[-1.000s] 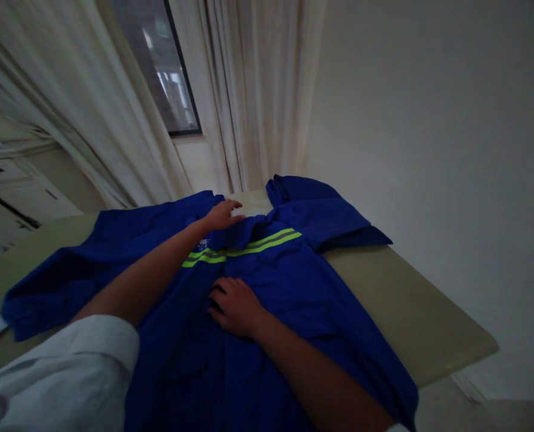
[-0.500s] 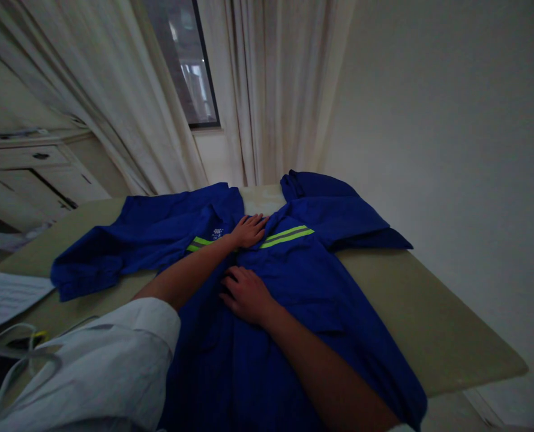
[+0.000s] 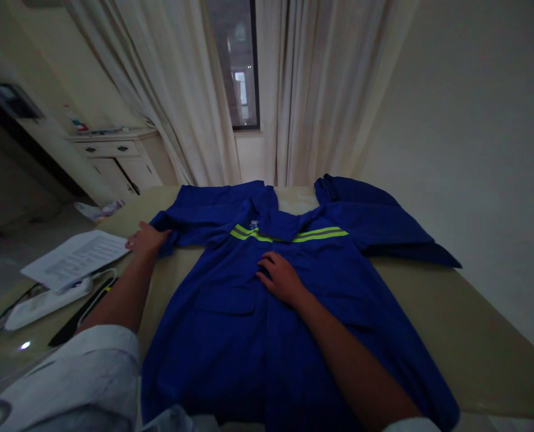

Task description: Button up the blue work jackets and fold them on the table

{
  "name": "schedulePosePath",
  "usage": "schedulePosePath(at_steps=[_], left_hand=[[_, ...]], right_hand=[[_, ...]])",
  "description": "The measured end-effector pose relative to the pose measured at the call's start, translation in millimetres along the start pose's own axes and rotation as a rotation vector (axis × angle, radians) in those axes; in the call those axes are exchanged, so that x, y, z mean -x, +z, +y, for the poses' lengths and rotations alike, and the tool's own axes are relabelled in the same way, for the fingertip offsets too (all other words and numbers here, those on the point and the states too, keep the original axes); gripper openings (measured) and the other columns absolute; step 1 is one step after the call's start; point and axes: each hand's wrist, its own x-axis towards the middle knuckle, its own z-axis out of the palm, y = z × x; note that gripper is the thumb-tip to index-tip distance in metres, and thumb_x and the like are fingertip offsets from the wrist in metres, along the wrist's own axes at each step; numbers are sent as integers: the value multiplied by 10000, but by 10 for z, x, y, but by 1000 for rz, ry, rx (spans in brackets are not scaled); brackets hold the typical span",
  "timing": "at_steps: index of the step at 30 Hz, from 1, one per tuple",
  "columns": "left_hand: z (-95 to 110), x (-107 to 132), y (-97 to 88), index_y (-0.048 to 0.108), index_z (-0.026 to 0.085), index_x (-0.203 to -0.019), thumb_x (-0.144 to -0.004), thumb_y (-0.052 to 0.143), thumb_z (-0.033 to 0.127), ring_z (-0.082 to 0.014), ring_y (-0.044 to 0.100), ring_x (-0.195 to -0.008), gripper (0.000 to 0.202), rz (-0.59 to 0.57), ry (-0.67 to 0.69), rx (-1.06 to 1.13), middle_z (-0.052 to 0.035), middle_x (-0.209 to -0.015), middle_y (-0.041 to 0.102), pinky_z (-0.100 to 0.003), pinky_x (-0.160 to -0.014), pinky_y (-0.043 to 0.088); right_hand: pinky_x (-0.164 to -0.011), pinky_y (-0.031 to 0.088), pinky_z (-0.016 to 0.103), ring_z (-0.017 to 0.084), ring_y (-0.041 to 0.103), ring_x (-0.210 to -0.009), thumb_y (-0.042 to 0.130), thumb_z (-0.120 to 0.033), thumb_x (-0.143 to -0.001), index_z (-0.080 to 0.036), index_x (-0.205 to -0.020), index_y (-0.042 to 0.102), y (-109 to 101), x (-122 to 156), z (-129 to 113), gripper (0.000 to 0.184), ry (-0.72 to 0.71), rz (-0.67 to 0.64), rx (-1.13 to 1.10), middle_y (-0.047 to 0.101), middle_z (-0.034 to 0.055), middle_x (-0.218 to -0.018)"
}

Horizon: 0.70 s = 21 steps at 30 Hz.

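A blue work jacket [image 3: 231,336] with a yellow-green reflective stripe [image 3: 289,236] lies spread front-up on a beige table [image 3: 465,324]. My right hand [image 3: 279,279] rests flat on the chest of the jacket just below the stripe, fingers apart. My left hand [image 3: 146,239] is out at the end of the jacket's left sleeve [image 3: 195,215], its fingers closed on the cuff edge. The right sleeve [image 3: 384,222] lies folded across the table's far right.
A printed sheet of paper [image 3: 75,258] lies on the table's left, with a white power strip [image 3: 42,300] and cables beside it. A white cabinet [image 3: 114,159] stands at the back left. Curtains [image 3: 321,90] and a dark window [image 3: 237,66] are behind the table; a bare wall is on the right.
My left hand has left the collar and moved out left to the sleeve cuff. The right hand stays on the chest. The view has swung left, showing the paper and power strip.
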Motion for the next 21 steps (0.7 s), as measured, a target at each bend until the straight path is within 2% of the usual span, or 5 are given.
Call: schedulePosePath(at_steps=[4, 9, 12, 15, 21], left_hand=[[114, -54, -375, 603, 154, -1230, -689, 796, 243, -513, 474, -1365, 581, -120, 80, 133, -168, -1328, 644, -665, -1094, 352], [1124, 110, -576, 479, 192, -1450, -880, 716, 346, -263, 682, -1072, 636, -293, 288, 407, -85, -1198, 702, -437, -949, 546], [1661, 429, -490, 510, 235, -1451, -917, 708, 493, -227, 723, -1013, 625, -747, 581, 712, -83, -1160, 715, -394, -906, 570], [1820, 721, -269, 609, 243, -1376, -825, 765, 619, -283, 726, -1090, 685, -1094, 806, 680, -113, -1219, 715, -436, -942, 566], [1097, 955, 612, 351, 197, -1615, -444, 981, 549, -537, 340, -1503, 1376, -634, 789, 89, -283, -1663, 329, -624, -1163, 375]], right_hand=[[-1071, 503, 423, 243, 613, -1195, 671, -294, -986, -177, -1226, 687, -28, -2, 27, 267, 5, 32, -67, 639, 131, -1277], [-1128, 471, 493, 283, 624, -1249, 761, -536, -895, -186, -1431, 555, -32, -24, 39, 672, 116, 178, -384, 632, 168, -1348], [-1099, 500, 537, 318, 619, -1302, 779, -737, -763, -233, -1533, 430, -83, -108, 81, 984, 227, 342, -743, 602, 189, -1436], [-998, 574, 531, 296, 667, -1232, 732, -791, -750, -305, -1427, 515, -279, -184, 273, 862, 387, 631, -1145, 656, 120, -1386], [-825, 645, 467, 204, 730, -827, 839, -264, -737, -264, -1145, 644, -819, -176, 851, 452, 993, 1118, -1354, 762, -16, -912]])
